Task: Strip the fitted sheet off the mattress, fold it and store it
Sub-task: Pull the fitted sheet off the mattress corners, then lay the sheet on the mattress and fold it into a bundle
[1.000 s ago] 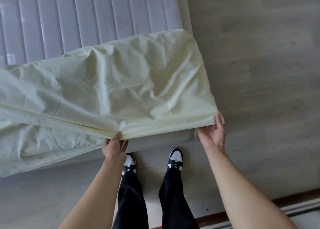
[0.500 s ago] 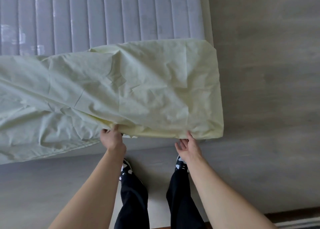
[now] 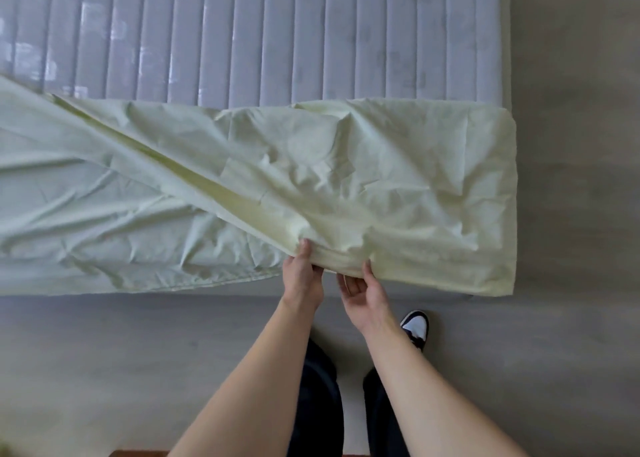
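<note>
The pale yellow-green fitted sheet (image 3: 346, 179) lies folded and wrinkled across the near end of the grey quilted mattress (image 3: 277, 41). A raised diagonal fold runs from the upper left down to my hands. My left hand (image 3: 303, 276) pinches the sheet's near edge, thumb on top. Close beside it, my right hand (image 3: 363, 287) holds the bunched edge from below with its thumb on top. The sheet's right end hangs slightly over the mattress corner.
Grey wood-look floor (image 3: 571, 214) surrounds the bed on the right and near side. My legs in black trousers and a black-and-white shoe (image 3: 415, 325) stand at the mattress edge. A brown strip (image 3: 138, 453) shows at the bottom.
My right hand has slid left along the sheet's edge from its right corner until it sits next to my left hand. The left hand kept its grip. The view shifted left.
</note>
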